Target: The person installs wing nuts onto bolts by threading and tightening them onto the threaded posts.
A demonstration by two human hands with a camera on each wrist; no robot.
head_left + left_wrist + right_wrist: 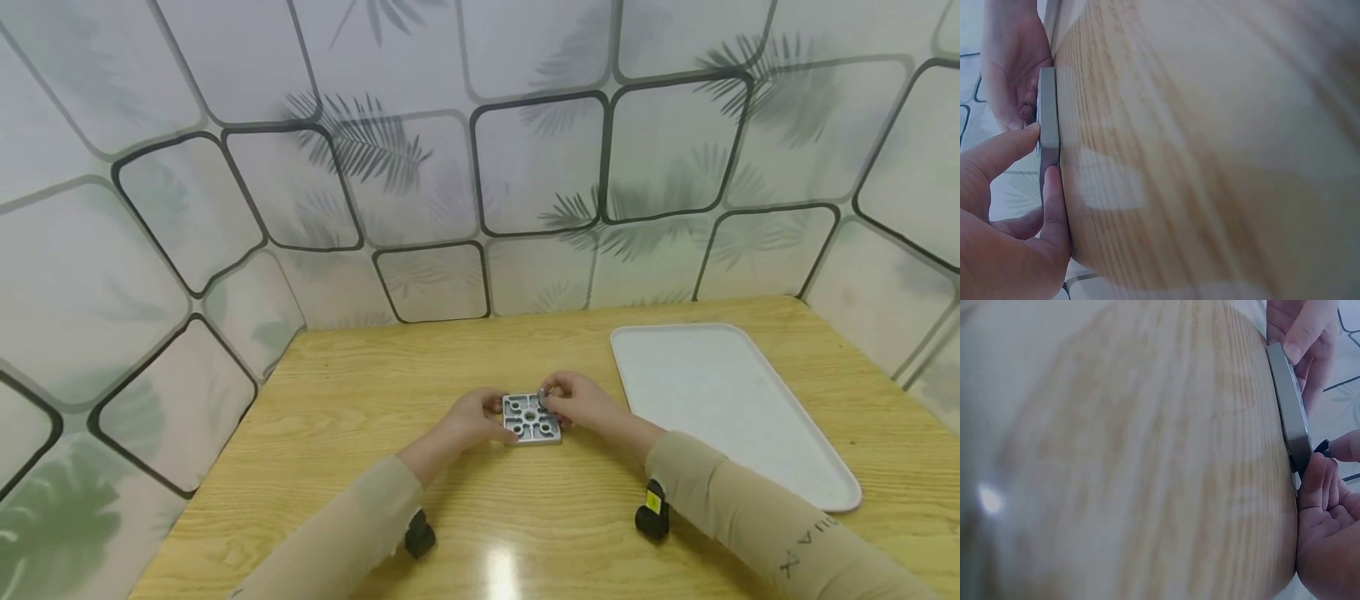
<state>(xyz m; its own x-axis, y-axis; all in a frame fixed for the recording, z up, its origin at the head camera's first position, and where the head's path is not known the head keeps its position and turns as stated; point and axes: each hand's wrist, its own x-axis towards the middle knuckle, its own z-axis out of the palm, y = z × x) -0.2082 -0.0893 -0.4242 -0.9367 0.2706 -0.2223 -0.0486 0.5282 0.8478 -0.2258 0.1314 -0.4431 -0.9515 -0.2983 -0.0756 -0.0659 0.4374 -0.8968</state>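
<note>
A square grey metal plate [531,431] with ribs, a round centre boss and holes near its corners lies on the wooden table. My left hand [471,418] grips it by its left side; in the left wrist view the thumb lies on the upper face and a finger against the side. At the far right corner, my right hand [581,403] pinches a small dark piece [1322,448] between thumb and finger over the plate. Most of that piece is hidden by the fingertips, so its kind cannot be told. The plate's thick edge [1050,112] shows from the side.
A white rectangular tray [720,408] lies on the table [360,467] to the right, beside the right forearm. Behind the table hangs a patterned curtain [540,167], which also runs along both sides. Each wrist carries a small black camera [652,515].
</note>
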